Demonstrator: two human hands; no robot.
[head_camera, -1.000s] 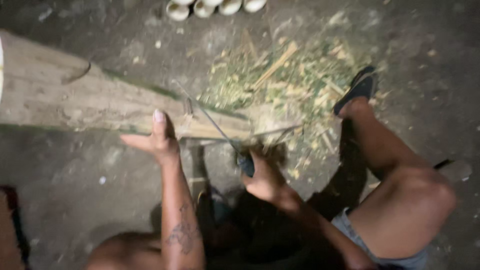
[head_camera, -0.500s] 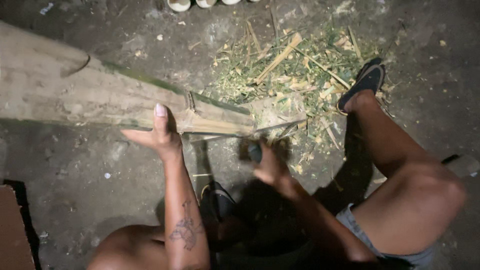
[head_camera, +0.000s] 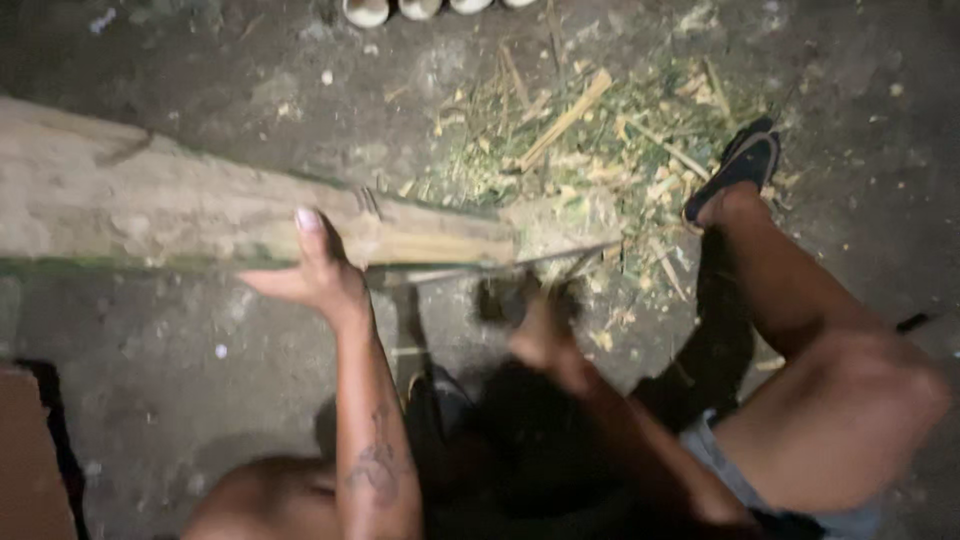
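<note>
A long split bamboo pole (head_camera: 180, 205) lies across the dirt ground from the left edge to the middle. My left hand (head_camera: 315, 270) rests flat against its near side, fingers together and pointing up. My right hand (head_camera: 535, 320) is blurred with motion and grips the dark handle of a blade (head_camera: 505, 298). The thin blade runs along the pole's split end. A narrow strip (head_camera: 520, 262) sticks out from that end toward the right.
A heap of green and tan bamboo shavings (head_camera: 610, 140) lies beyond the pole's end. My right leg stretches out to a dark sandal (head_camera: 745, 160). Pale cut bamboo sections (head_camera: 400, 8) stand at the top edge. A brown board (head_camera: 30, 460) sits at bottom left.
My right hand has shifted with the blade near the pole's end and is now blurred. The left hand stays against the pole. The view has drifted slightly.
</note>
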